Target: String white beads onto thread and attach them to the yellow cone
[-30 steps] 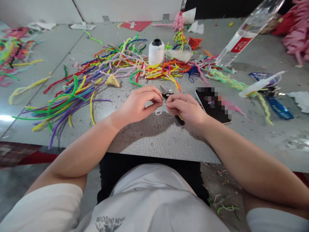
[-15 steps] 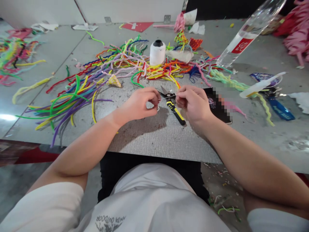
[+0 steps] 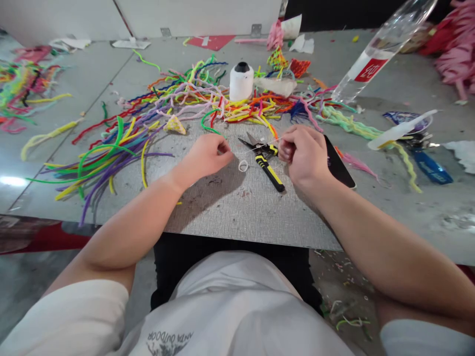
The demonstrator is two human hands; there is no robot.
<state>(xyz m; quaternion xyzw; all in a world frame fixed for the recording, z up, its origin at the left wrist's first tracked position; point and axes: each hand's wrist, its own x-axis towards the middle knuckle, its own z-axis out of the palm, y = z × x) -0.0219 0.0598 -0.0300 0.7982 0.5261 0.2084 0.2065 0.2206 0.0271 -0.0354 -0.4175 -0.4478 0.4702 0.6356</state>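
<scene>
Fingers point(image 3: 223, 148) of left hand point(image 3: 206, 157) and right hand point(image 3: 306, 154) pinch one taut white thread point(image 3: 260, 146) between them.

A single head-worn camera looks forward and down, close over the grey table point(image 3: 241, 212), with the person's lap at 6 o'clock. The left hand point(image 3: 208, 155) and right hand point(image 3: 306, 153), pinching a white thread point(image 3: 260, 146), sit at centre. The thread spool point(image 3: 241, 81) stands at 12 o'clock.

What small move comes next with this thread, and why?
Probably lower the right hand to the snips: the white thread is stretched taut between it and the left hand, and the snips lie just beneath.
</scene>
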